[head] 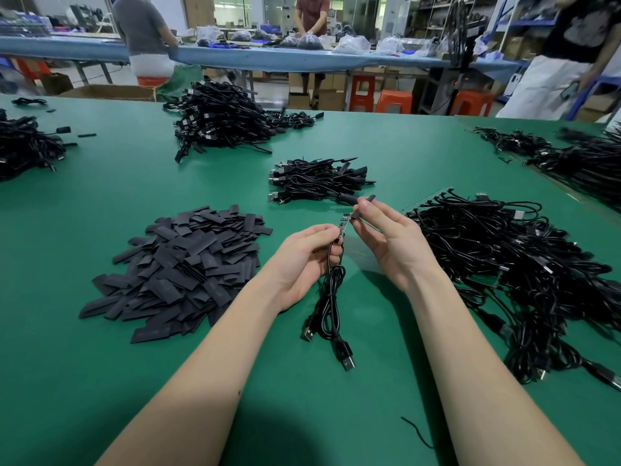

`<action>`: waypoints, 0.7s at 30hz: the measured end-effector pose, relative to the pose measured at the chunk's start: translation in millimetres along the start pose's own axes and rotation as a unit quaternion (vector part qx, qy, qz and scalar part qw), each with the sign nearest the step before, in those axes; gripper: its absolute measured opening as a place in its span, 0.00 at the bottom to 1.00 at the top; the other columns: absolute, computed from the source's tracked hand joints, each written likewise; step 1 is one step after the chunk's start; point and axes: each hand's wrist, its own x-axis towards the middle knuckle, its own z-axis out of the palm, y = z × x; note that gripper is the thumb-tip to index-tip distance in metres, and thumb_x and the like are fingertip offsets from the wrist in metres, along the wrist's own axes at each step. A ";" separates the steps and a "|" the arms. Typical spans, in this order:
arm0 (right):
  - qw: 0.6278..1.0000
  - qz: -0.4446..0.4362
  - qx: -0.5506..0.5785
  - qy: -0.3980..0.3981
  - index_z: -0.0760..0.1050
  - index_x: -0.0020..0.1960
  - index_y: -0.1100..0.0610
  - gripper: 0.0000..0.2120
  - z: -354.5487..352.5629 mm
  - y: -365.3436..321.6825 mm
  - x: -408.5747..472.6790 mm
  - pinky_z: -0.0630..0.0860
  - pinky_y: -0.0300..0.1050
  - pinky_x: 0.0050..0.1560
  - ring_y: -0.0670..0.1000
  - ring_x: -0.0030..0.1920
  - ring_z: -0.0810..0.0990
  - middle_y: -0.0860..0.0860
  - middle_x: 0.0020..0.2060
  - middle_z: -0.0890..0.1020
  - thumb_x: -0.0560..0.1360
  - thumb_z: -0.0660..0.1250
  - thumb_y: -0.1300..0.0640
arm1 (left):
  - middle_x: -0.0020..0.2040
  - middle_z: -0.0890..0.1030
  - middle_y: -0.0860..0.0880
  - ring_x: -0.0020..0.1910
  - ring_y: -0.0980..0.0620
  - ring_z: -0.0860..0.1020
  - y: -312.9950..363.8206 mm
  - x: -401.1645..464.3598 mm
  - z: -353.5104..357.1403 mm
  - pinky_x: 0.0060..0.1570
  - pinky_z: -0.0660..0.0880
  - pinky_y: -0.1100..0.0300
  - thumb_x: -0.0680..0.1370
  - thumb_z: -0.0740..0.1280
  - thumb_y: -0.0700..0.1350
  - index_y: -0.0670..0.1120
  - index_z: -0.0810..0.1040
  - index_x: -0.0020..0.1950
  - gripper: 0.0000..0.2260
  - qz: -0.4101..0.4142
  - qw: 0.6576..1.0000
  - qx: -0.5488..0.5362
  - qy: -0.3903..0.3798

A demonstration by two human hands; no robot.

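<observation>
My left hand [307, 253] pinches a black USB cable [331, 297] just below the small circuit board [343, 224] at its end; the cable's coil and two USB plugs hang down onto the green table [100, 381]. My right hand [386, 237] pinches a flat black sleeve [362, 206] whose lower end meets the tip of the board. Both hands are raised a little above the table's middle.
A heap of flat black sleeves [181, 267] lies left of my hands. A large tangle of black cables [521, 270] lies to the right, a smaller bundle of cables [319, 179] just beyond my hands, more piles further back. People stand at a far blue table.
</observation>
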 end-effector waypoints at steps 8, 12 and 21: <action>1.000 -0.012 0.013 0.009 0.83 0.49 0.62 0.09 -0.2 0.0 1.2 0.80 0.35 0.46 0.48 0.43 0.83 0.53 0.41 0.85 0.70 0.76 0.63 | 0.37 0.78 0.49 0.32 0.56 0.75 0.9 -1.9 1.0 0.34 0.74 0.67 0.81 0.65 0.37 0.41 0.77 0.50 0.02 -0.012 1.000 0.011 -0.027; 1.000 -0.009 -0.008 0.000 0.83 0.51 0.63 0.08 -0.2 1.3 1.3 0.80 0.35 0.45 0.47 0.42 0.83 0.52 0.41 0.85 0.72 0.75 0.64 | 0.38 0.78 0.49 0.33 0.57 0.75 1.1 -2.7 1.8 0.35 0.74 0.67 0.81 0.64 0.37 0.41 0.77 0.50 0.02 -0.009 0.999 0.020 -0.030; 0.996 0.076 -0.020 -0.052 0.87 0.45 0.59 0.06 -16.4 -12.8 1.7 0.80 0.34 0.46 0.47 0.45 0.86 0.53 0.44 0.87 0.68 0.76 0.62 | 0.37 0.78 0.48 0.33 0.55 0.74 0.2 -4.0 1.3 0.35 0.74 0.66 0.80 0.64 0.35 0.42 0.75 0.53 0.04 -0.003 0.998 0.041 -0.049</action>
